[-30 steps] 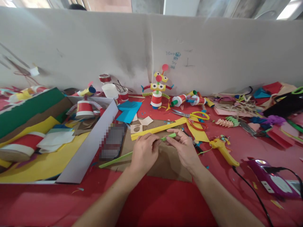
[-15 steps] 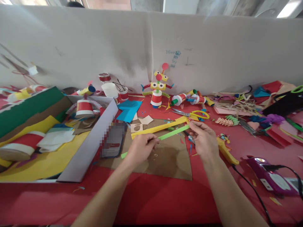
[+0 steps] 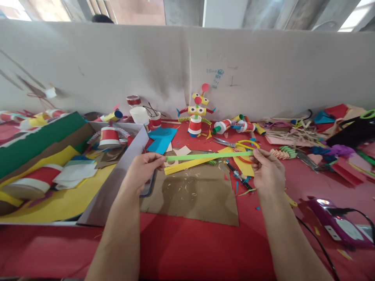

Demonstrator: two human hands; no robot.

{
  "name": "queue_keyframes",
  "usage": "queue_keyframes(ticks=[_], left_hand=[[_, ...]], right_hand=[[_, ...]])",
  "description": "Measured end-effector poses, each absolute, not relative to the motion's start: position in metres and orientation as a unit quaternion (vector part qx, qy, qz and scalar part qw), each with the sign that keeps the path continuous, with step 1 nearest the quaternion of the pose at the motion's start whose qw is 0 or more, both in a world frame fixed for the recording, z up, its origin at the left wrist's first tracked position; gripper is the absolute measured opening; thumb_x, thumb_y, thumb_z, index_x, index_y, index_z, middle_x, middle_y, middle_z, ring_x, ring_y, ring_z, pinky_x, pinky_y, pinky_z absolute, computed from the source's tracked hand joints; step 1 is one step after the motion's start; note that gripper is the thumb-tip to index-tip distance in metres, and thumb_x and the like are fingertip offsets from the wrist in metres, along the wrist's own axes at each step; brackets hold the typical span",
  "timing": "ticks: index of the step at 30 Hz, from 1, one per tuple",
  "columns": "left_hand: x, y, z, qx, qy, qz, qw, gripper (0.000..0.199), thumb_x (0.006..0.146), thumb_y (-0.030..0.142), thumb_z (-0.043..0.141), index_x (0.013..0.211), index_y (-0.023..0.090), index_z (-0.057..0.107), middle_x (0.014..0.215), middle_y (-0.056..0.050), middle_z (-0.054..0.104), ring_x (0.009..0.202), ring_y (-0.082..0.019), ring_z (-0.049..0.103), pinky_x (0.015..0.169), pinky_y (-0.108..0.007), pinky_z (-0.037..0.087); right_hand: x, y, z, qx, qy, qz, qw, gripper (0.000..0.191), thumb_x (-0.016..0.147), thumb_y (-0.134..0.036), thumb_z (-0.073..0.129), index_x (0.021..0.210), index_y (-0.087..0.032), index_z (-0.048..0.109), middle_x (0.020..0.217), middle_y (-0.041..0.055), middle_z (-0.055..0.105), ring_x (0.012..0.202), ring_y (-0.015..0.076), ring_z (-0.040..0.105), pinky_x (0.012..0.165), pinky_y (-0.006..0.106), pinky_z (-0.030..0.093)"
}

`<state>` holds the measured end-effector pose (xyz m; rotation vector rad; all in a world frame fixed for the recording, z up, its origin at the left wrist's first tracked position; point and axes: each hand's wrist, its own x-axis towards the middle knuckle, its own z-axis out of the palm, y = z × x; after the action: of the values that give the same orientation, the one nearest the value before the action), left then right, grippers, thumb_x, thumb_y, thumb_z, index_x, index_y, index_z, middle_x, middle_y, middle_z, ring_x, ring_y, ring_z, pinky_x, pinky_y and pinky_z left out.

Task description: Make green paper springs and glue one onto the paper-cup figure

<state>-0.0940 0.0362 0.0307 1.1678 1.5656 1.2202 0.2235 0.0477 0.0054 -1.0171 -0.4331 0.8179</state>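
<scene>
A light green paper strip (image 3: 209,156) is stretched level between both hands. My left hand (image 3: 148,168) pinches its left end, above the phone (image 3: 149,187). The right end is pinched by my right hand (image 3: 265,166), close to the yellow-handled scissors (image 3: 234,143). Below the strip, yellow paper strips (image 3: 187,165) lie on a brown cardboard sheet (image 3: 202,199) sprinkled with small scraps. A dark pen-like tool (image 3: 240,175) rests just left of my right hand.
At the left stands an open box (image 3: 123,164) with paper and cup figures. A paper-cup figure (image 3: 195,125) stands at the back centre. Blue paper (image 3: 162,140) lies behind the cardboard. A purple device (image 3: 336,222) with a cable sits at the right.
My hands have moved apart, the left one leftward and the right one rightward. The green strip has gone from slanted to nearly level, its full length now between them. The view has shifted slightly.
</scene>
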Motion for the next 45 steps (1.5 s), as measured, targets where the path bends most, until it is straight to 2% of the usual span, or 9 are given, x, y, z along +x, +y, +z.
queue_keyframes(ticks=[4, 7, 11, 13, 16, 21, 29, 36, 45], left_hand=[[-0.096, 0.039, 0.026, 0.422, 0.629, 0.551, 0.350, 0.012, 0.069, 0.028, 0.068, 0.066, 0.017, 0.068, 0.056, 0.000, 0.060, 0.053, -0.009, 0.051, 0.055, -0.021, 0.040], [-0.074, 0.032, 0.022, 0.483, 0.539, 0.452, 0.521, 0.022, 0.071, 0.035, 0.068, 0.074, 0.013, 0.071, 0.069, -0.006, 0.067, 0.061, -0.012, 0.058, 0.063, -0.024, 0.044], [-0.032, 0.018, 0.012, 0.433, 0.380, 0.419, 0.702, 0.048, 0.069, 0.031, 0.072, 0.114, 0.022, 0.061, 0.106, -0.010, 0.067, 0.085, -0.016, 0.063, 0.074, -0.028, 0.048], [-0.017, 0.014, 0.006, 0.390, 0.361, 0.444, 0.721, 0.040, 0.070, 0.029, 0.071, 0.108, 0.019, 0.064, 0.105, -0.010, 0.067, 0.090, -0.017, 0.063, 0.079, -0.029, 0.048], [-0.011, 0.013, 0.001, 0.333, 0.381, 0.479, 0.717, 0.029, 0.065, 0.024, 0.075, 0.092, 0.014, 0.069, 0.082, -0.007, 0.070, 0.073, -0.013, 0.064, 0.073, -0.025, 0.049], [-0.012, 0.016, 0.000, 0.297, 0.411, 0.536, 0.675, 0.024, 0.059, 0.019, 0.078, 0.080, 0.013, 0.070, 0.073, -0.004, 0.069, 0.068, -0.011, 0.063, 0.069, -0.023, 0.050], [-0.011, 0.018, -0.005, 0.301, 0.446, 0.550, 0.638, 0.020, 0.057, 0.021, 0.079, 0.072, 0.012, 0.070, 0.065, -0.003, 0.067, 0.059, -0.009, 0.060, 0.059, -0.020, 0.047], [-0.051, 0.039, 0.006, 0.224, 0.483, 0.623, 0.573, 0.018, 0.057, 0.016, 0.078, 0.070, 0.010, 0.067, 0.068, -0.003, 0.067, 0.058, -0.008, 0.060, 0.059, -0.019, 0.048], [-0.096, 0.053, 0.012, 0.137, 0.485, 0.704, 0.500, 0.010, 0.071, 0.006, 0.064, 0.066, 0.013, 0.058, 0.065, -0.002, 0.067, 0.054, -0.006, 0.061, 0.054, -0.014, 0.049]], right_hand=[[0.219, 0.046, 0.010, -0.398, -0.201, 0.382, 0.809, 0.016, 0.058, -0.016, 0.078, 0.067, -0.020, 0.064, 0.057, -0.0071, 0.063, 0.054, 0.0052, 0.061, 0.041, 0.010, 0.041], [0.203, 0.039, 0.010, -0.336, -0.308, 0.423, 0.783, 0.011, 0.065, -0.018, 0.074, 0.071, -0.022, 0.066, 0.072, -0.0036, 0.069, 0.071, 0.0097, 0.066, 0.058, 0.017, 0.050], [0.178, 0.022, 0.003, -0.311, -0.508, 0.447, 0.667, 0.009, 0.073, -0.017, 0.067, 0.078, -0.024, 0.067, 0.093, 0.0012, 0.069, 0.087, 0.0158, 0.065, 0.078, 0.030, 0.051], [0.171, 0.015, -0.002, -0.316, -0.588, 0.445, 0.597, 0.011, 0.075, -0.016, 0.065, 0.081, -0.025, 0.067, 0.095, 0.0022, 0.069, 0.090, 0.0172, 0.064, 0.080, 0.033, 0.050], [0.165, 0.010, -0.006, -0.312, -0.660, 0.441, 0.522, 0.011, 0.078, -0.016, 0.062, 0.082, -0.025, 0.067, 0.094, 0.0032, 0.069, 0.094, 0.0192, 0.063, 0.085, 0.036, 0.048], [0.155, 0.011, -0.008, -0.332, -0.636, 0.457, 0.526, 0.023, 0.077, -0.022, 0.064, 0.099, -0.027, 0.063, 0.116, 0.0048, 0.060, 0.104, 0.0200, 0.058, 0.088, 0.037, 0.047], [0.153, 0.016, -0.018, -0.472, -0.591, 0.449, 0.475, 0.017, 0.077, -0.035, 0.064, 0.079, -0.019, 0.067, 0.067, 0.0019, 0.067, 0.063, 0.0154, 0.063, 0.062, 0.028, 0.050], [0.169, 0.026, -0.016, -0.508, -0.545, 0.474, 0.469, 0.020, 0.070, -0.036, 0.068, 0.077, -0.017, 0.067, 0.065, 0.0028, 0.068, 0.057, 0.0147, 0.063, 0.056, 0.027, 0.051], [0.191, 0.035, -0.010, -0.534, -0.527, 0.457, 0.477, 0.024, 0.063, -0.037, 0.075, 0.073, -0.016, 0.068, 0.061, 0.0026, 0.067, 0.053, 0.0136, 0.061, 0.053, 0.026, 0.051]])
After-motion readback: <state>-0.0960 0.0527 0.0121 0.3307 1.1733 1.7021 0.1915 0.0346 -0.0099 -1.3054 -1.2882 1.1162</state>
